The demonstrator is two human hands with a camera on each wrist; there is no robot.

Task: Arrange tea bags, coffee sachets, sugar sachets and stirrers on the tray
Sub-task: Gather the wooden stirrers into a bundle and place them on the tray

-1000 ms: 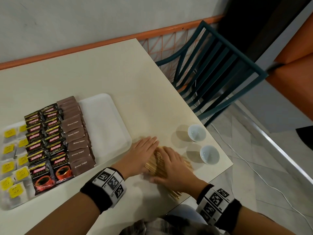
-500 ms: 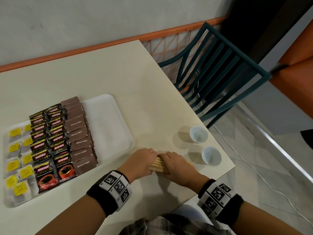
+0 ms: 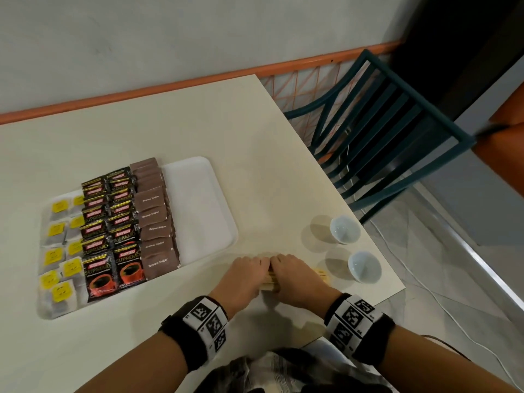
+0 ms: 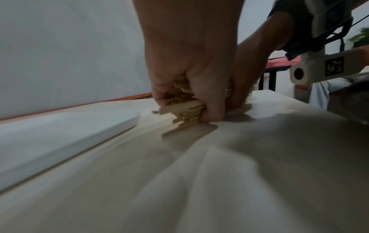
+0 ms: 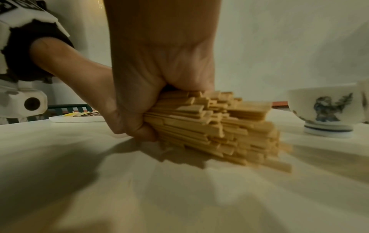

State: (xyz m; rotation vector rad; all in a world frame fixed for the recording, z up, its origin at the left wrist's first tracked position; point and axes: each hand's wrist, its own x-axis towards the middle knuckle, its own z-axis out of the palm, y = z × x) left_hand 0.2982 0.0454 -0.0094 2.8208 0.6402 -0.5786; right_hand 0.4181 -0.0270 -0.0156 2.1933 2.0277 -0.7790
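A bundle of wooden stirrers (image 3: 270,280) (image 5: 215,124) (image 4: 183,108) lies on the cream table just right of the white tray (image 3: 198,211). My left hand (image 3: 243,275) and right hand (image 3: 295,276) sit side by side, both curled round the bundle and gripping it against the tabletop. The tray holds tea bags (image 3: 61,251) with yellow tags at the left, black coffee sachets (image 3: 113,222) in the middle and brown sugar sachets (image 3: 156,219) to their right. The tray's right strip is bare.
Two small white cups (image 3: 344,229) (image 3: 364,266) stand near the table's right edge, close to my right hand. A dark green slatted chair (image 3: 382,131) is beyond that edge. A grey wall with an orange rail runs behind the table.
My flat hands over the scattered stirrers have closed together, gathering them into one tight bundle that both hands now grip.
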